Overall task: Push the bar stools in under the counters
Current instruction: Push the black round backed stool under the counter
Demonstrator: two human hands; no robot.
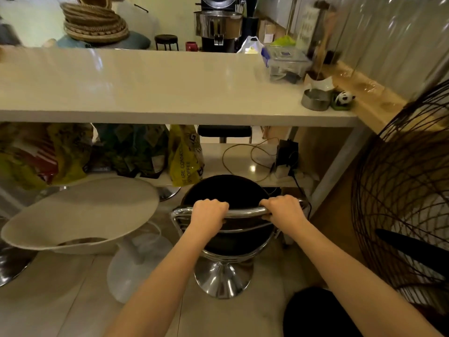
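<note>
A black bar stool [228, 190] with a chrome backrest rail and chrome base stands in front of the white counter [158, 93], its seat partly beneath the counter's front edge. My left hand [209, 211] grips the left part of the chrome rail. My right hand [284, 207] grips the right part of the same rail. A white bar stool [80, 210] with a wide curved seat stands to the left, beside the black one. Another black stool seat [224, 130] shows on the far side, under the counter.
Yellow and green bags [184, 156] and a tangle of cables [255, 156] lie on the lower shelf under the counter. A large black wire fan guard [408, 190] stands close on the right. A steel bowl [314, 99], a panda figure and a plastic box sit on the counter's right end.
</note>
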